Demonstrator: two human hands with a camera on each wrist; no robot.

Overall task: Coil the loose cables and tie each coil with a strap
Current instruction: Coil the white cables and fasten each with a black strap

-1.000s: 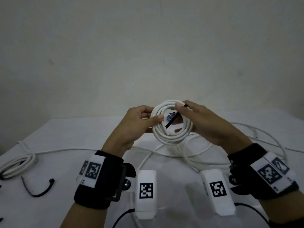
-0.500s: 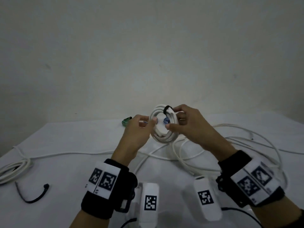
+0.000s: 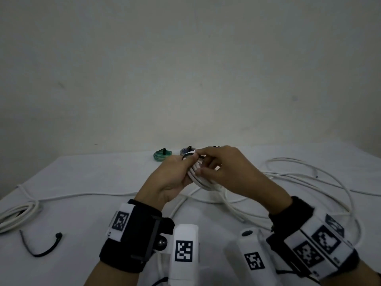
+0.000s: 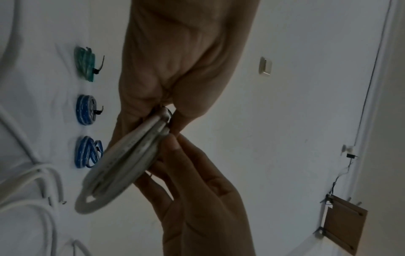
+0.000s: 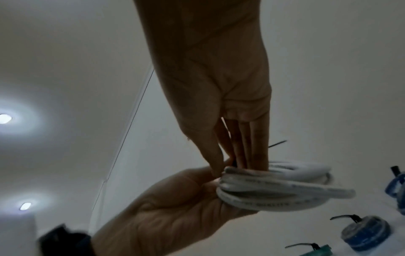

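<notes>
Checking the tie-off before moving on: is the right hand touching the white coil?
Touching. The right wrist view shows the right hand with its fingertips resting on the white coil.

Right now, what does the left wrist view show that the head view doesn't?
Only the left wrist view: a second blue coil on the table, and a wall switch.
Only the head view: a spare black strap and a bundled white cable at the table's left edge.
Both: the white coil held by left hand and right hand, plus the green coil.
</notes>
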